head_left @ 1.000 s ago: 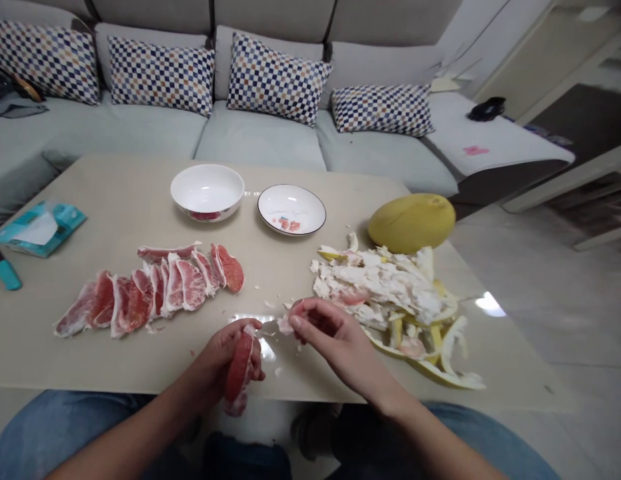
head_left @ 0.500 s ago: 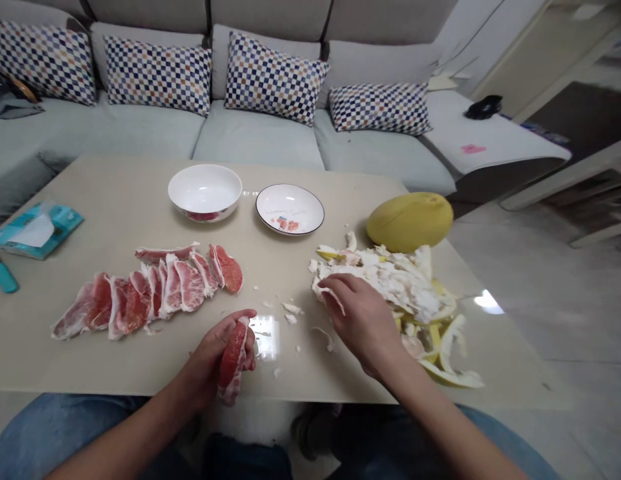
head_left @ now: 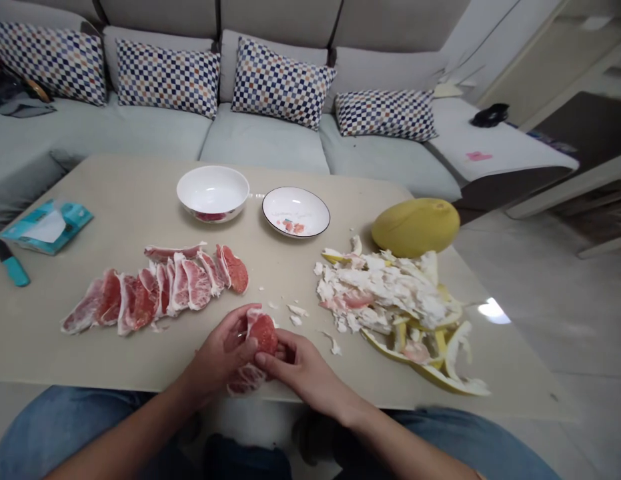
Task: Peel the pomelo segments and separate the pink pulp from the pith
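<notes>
Near the front edge of the table, both hands hold one red pomelo segment [head_left: 263, 333] with pale membrane hanging off its lower end. My left hand [head_left: 225, 351] is closed around its left side, thumb on the flesh. My right hand [head_left: 303, 370] pinches its right side between thumb and fingers. To the left lies a row of several pomelo segments [head_left: 197, 285], some with membrane on. A heap of white pith and yellow peel [head_left: 390, 293] is on the right, and small scraps lie between it and my hands.
A whole yellow pomelo [head_left: 415, 227] sits behind the peel heap. A white bowl [head_left: 213, 190] and a shallow plate [head_left: 310, 208] stand toward the back. At the left are a tissue pack [head_left: 53, 227] and a knife with a turquoise handle [head_left: 14, 270]. A sofa [head_left: 265, 148] borders the far side.
My right hand has left the peel heap and come to the pomelo segment in my left hand. A pinkish membrane piece now shows on the heap. The segment has turned and risen slightly.
</notes>
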Demonstrator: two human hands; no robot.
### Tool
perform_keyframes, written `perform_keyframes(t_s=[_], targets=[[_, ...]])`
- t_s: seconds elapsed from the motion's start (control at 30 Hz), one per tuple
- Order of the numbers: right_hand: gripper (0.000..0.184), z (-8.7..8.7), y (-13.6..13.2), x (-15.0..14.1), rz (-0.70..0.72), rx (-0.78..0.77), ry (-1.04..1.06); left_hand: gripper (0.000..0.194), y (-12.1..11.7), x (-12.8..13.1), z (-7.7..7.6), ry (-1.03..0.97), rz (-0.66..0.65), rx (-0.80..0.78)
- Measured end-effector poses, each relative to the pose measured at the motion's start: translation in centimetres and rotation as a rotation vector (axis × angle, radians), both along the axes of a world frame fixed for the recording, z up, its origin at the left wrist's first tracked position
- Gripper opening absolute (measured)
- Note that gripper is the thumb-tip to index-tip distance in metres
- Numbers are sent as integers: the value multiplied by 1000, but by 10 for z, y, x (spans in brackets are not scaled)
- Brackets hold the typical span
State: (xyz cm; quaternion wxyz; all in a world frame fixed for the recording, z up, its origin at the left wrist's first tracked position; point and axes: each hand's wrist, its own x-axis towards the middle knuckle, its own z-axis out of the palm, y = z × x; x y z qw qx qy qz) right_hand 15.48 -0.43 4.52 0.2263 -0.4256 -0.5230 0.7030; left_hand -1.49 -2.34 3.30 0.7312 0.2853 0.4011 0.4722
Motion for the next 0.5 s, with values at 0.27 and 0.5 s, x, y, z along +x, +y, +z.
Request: perform_keyframes(t_s=[0.27,0.5], targets=[[44,13,-7,2,135,-266,305,47,3,-1,-5,-270,-136,-143],[50,17,-9,7,258,-101,-14,28,3,10,-8,-226,-128,-265]])
